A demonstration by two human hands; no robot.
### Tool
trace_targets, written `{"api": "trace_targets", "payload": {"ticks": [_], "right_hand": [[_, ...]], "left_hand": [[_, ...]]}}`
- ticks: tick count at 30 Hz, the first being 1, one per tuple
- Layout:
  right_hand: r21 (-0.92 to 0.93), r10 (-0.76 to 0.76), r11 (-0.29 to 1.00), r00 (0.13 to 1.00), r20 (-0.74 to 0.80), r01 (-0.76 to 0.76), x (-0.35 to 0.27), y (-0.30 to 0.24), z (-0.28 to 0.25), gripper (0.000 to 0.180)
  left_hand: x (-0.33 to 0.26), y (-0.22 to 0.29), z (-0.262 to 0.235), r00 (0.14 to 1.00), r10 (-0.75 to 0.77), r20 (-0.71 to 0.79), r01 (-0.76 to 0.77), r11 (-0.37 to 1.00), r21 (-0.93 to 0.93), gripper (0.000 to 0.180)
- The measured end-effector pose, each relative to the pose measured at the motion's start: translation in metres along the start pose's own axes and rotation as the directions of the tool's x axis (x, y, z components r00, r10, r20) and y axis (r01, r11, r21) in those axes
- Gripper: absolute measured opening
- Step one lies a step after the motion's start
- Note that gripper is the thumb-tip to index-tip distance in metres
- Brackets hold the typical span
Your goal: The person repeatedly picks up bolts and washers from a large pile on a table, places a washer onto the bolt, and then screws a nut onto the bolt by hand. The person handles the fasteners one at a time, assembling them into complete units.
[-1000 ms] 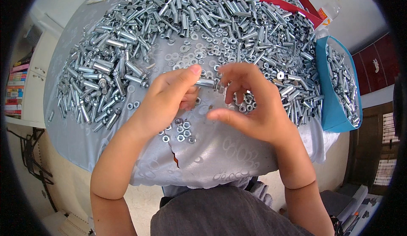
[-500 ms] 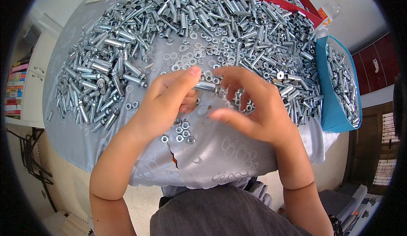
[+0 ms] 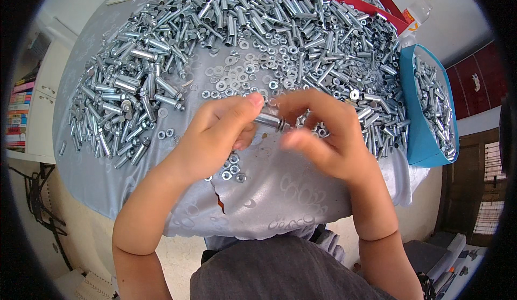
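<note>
My left hand [image 3: 212, 130] is closed around a shiny sleeve anchor bolt [image 3: 267, 120], its thumb lying on top. The bolt's end with the nut and washer points right, toward my right hand [image 3: 336, 135]. That hand's thumb and fingers are curled but apart around the nut end, slightly blurred by motion. Below my left hand, several loose nuts [image 3: 235, 169] lie on the cloth. Beyond both hands is a scatter of flat washers and nuts [image 3: 237, 74].
A heap of assembled anchor bolts [image 3: 126, 82] covers the left side of the grey tablecloth [image 3: 258, 208]. Metal sleeves [image 3: 237, 12] pile up at the back. Full of parts, a blue box [image 3: 412, 111] stands right and a red tray [image 3: 396, 17] far right. The cloth has a tear [image 3: 219, 200].
My right thumb and fingers have drawn in closer around the nut end of the anchor bolt. My left hand, still holding the bolt, has shifted slightly right.
</note>
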State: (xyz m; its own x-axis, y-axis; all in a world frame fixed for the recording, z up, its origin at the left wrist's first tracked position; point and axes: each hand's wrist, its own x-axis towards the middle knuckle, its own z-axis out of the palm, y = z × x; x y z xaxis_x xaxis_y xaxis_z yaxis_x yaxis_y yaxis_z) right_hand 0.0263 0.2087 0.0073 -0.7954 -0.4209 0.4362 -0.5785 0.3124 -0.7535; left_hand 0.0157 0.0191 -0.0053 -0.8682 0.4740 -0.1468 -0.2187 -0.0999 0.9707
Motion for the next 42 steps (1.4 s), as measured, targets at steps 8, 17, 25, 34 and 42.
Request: {"api": "trace_targets", "payload": {"ticks": [8,17,25,34,42], "right_hand": [[0.090,0.215,0.971,0.975,0.063,-0.220,-0.003,-0.004,0.001,0.022],[0.087,0.171,0.981,0.985,0.019,-0.172,-0.002,-0.005,0.003,0.024],[-0.075,0.075,0.994,0.996,-0.045,-0.078,-0.001,-0.004,0.006,0.022],[-0.180,0.039,0.983,0.998,-0.042,-0.046,-0.004,-0.004,0.010,0.019],[0.350,0.455,0.805,0.877,0.152,-0.479,-0.004,-0.013,0.007,0.026]], "left_hand": [[-0.001,0.007,0.001,0.999,-0.038,0.007,0.038,0.999,0.002,0.040],[-0.004,0.008,0.002,0.999,-0.007,0.032,0.006,1.000,0.012,0.040],[0.000,0.003,-0.002,1.000,-0.021,0.002,0.021,0.997,-0.076,0.039],[-0.006,0.004,0.001,0.990,0.142,-0.023,-0.137,0.978,0.157,0.036],[-0.006,0.000,-0.001,0.914,0.401,0.061,-0.387,0.817,0.428,0.034]]}}
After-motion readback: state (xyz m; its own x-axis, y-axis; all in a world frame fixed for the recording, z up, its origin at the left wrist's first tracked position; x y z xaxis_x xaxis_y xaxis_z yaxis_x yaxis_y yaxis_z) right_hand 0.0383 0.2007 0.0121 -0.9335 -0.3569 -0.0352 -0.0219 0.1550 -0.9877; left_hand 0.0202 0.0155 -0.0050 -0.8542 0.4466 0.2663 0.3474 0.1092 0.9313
